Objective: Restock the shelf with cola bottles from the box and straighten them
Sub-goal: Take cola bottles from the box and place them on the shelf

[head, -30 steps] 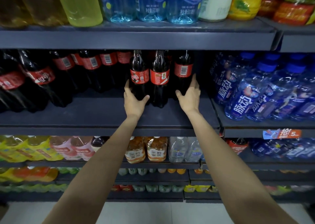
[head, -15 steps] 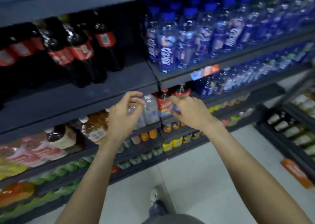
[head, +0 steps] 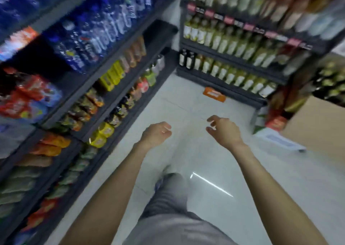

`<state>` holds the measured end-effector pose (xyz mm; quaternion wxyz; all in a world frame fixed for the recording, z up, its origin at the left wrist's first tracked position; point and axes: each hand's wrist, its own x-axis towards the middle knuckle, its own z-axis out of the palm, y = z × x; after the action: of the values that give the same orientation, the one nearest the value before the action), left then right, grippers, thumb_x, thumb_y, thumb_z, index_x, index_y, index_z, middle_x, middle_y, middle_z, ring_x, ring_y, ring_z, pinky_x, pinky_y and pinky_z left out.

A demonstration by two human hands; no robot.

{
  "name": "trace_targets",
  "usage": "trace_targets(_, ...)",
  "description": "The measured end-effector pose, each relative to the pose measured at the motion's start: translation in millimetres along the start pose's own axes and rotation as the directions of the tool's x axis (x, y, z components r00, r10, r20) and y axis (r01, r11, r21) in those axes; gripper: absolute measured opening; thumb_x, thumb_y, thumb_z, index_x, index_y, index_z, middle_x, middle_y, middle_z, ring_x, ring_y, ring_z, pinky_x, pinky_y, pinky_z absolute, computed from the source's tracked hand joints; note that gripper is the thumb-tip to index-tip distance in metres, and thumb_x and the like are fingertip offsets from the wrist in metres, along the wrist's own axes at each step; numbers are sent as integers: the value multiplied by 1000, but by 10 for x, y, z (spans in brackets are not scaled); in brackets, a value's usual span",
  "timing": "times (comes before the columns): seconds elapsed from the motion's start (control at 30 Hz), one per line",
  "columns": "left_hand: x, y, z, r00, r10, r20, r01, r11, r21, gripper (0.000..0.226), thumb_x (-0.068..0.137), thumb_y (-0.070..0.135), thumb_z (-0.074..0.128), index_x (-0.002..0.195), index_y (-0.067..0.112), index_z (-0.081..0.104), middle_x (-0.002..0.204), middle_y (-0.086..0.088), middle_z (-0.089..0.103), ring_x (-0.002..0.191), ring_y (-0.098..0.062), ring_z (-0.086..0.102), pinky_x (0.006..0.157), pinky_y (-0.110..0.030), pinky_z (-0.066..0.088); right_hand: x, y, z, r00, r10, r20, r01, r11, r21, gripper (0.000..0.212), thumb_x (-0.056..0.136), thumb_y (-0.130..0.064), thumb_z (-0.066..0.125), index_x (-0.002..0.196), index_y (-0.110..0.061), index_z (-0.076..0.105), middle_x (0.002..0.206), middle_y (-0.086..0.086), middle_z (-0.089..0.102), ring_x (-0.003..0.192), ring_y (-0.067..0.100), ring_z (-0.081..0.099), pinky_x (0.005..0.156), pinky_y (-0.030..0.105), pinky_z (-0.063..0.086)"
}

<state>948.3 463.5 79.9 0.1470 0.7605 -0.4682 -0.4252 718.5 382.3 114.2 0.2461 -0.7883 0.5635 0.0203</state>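
1. Pale tiled floor [head: 196, 99] fills the head view; both hands hang over it, holding nothing.
2. Left hand [head: 155, 132] loosely curled, right hand [head: 223, 131] with fingers spread.
3. Cardboard box [head: 317, 129] sits at far right, well apart from both hands; contents unreadable.
4. Shelf [head: 115, 58] at left is blurred; cola bottles cannot be picked out.

Shop aisle: drink-stocked shelves [head: 119, 88], price tags [head: 248, 26].
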Motion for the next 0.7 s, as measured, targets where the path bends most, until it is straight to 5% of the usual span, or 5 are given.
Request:
trace_targets(0.17, 615, 1118, 987, 995, 25, 92, -14, 994, -111, 16, 90, 24, 61, 105, 24, 65, 107, 0, 67, 100, -18, 62, 85, -27, 47, -37, 1423, -174, 951, 305, -44, -290, 934, 207, 28, 89, -31, 59, 115, -22, 60, 112, -1, 67, 103, 22, 61, 88, 35, 49)
trace_targets(0.4, 1432, 2824, 2247, 935, 273, 226, -238, 956, -169, 13, 91, 22, 60, 102, 25, 65, 94, 7, 66, 90, -12, 64, 82, -23, 47, 75, 3290, -859, 924, 379, -54, -355, 901, 248, 33, 91, -23, 56, 124, -19, 57, 122, 4, 62, 108, 23, 58, 90, 34, 47)
trace_targets(0.7, 2347, 4485, 3429, 868, 265, 420, -368, 911, 187, 24, 93, 22, 53, 115, 19, 62, 112, 1, 65, 99, -16, 60, 78, -26, 47, 437, 5389, -1912, 881, 457, -122, -426, 879, 215, 31, 92, -20, 54, 123, -17, 58, 119, 7, 63, 105, 27, 58, 81, 33, 45)
